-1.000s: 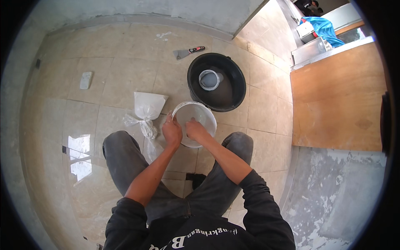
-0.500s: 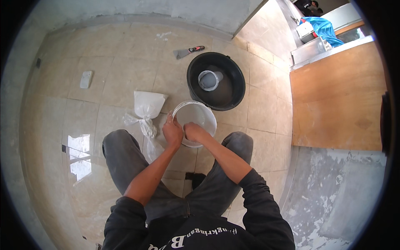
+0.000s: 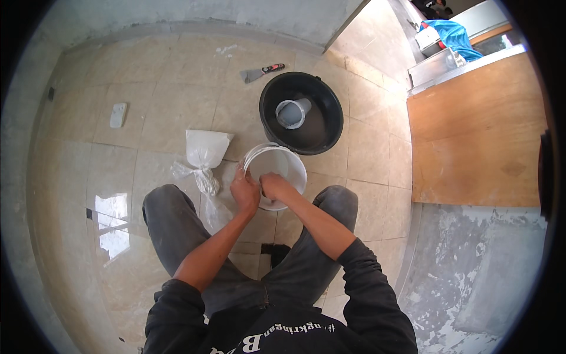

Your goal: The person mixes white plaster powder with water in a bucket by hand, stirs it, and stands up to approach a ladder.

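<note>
A white plastic bucket (image 3: pixel 283 160) stands on the floor between my knees. My left hand (image 3: pixel 244 192) is closed on the near left part of its rim, fingers along the outer wall. Reaching over the near edge, my right hand (image 3: pixel 275 187) is inside the bucket with its fingers curled in. Whatever it may hold is hidden by the hand. Just left of the bucket lies a knotted clear plastic bag (image 3: pixel 209 148) of white material. Behind the bucket sits a round black tub (image 3: pixel 328 127), with a whitish cylindrical container (image 3: pixel 293 113) tilted inside it.
A putty knife (image 3: pixel 254 75) with a red and black handle lies beyond the tub. Farther left is a small white rectangular object (image 3: pixel 118 115). A wooden panel (image 3: pixel 471 133) stands at the right, and a blue cloth (image 3: pixel 454 38) shows at the upper right.
The whole view has shifted slightly. Both hands keep nearly the same places at the bucket, the left on the rim and the right inside.
</note>
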Demonstrator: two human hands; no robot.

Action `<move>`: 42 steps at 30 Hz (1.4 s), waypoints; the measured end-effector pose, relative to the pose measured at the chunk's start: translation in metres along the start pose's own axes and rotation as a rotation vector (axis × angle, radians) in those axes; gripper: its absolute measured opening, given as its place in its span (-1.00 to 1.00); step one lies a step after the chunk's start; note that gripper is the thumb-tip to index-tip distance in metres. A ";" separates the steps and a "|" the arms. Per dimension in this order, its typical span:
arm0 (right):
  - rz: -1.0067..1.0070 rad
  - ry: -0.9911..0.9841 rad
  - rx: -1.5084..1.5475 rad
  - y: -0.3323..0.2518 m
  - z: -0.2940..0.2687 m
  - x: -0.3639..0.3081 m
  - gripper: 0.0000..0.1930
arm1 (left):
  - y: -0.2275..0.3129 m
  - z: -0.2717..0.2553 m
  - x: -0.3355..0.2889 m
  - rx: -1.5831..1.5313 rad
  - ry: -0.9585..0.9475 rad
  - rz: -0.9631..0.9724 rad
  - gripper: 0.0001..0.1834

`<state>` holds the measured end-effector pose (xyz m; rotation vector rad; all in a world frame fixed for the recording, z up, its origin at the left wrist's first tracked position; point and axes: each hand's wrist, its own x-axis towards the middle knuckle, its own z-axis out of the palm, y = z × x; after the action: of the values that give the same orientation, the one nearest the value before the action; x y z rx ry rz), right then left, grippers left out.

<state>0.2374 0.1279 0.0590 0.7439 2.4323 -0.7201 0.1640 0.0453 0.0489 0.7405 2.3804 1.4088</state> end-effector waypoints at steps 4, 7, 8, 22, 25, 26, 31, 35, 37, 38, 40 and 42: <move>0.115 0.355 0.125 0.006 0.009 0.014 -0.80 | -0.006 0.005 -0.001 0.025 -0.008 -0.007 -0.71; 0.291 0.475 0.079 -0.002 -0.005 0.014 -0.79 | -0.007 0.003 0.000 0.052 0.005 -0.007 -0.71; 0.283 0.412 0.050 0.005 -0.009 0.010 -0.79 | -0.008 0.003 0.000 0.052 0.011 0.001 -0.71; 0.136 0.405 0.084 0.008 0.001 0.018 -0.80 | -0.005 0.005 0.000 0.044 -0.002 -0.017 -0.73; 0.282 0.445 0.043 -0.001 -0.010 0.012 -0.79 | -0.020 0.008 0.001 0.057 0.039 0.056 -0.73; 0.293 0.442 -0.006 0.002 -0.008 0.009 -0.78 | -0.019 0.008 0.001 0.053 0.034 0.048 -0.73; 0.057 0.284 -0.068 0.020 0.016 0.006 -0.80 | -0.009 0.007 0.000 0.048 0.007 0.010 -0.71; -0.052 0.049 0.060 0.007 0.006 0.016 -0.79 | -0.007 0.003 0.000 0.051 -0.008 -0.003 -0.70; 0.000 0.250 0.102 0.009 0.009 0.017 -0.80 | -0.003 0.002 -0.001 0.042 -0.012 0.005 -0.71; 0.057 0.422 0.082 0.008 0.009 0.018 -0.81 | -0.004 0.002 0.000 0.041 -0.016 0.000 -0.71; 0.193 0.560 0.047 0.010 0.006 0.019 -0.80 | -0.009 0.004 0.001 0.037 -0.025 -0.010 -0.71; 0.340 0.489 0.019 0.013 -0.004 0.014 -0.79 | -0.012 0.005 0.001 0.037 -0.011 -0.004 -0.71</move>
<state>0.2335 0.1444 0.0493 1.4388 2.6101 -0.4647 0.1623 0.0443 0.0358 0.7499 2.4038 1.3594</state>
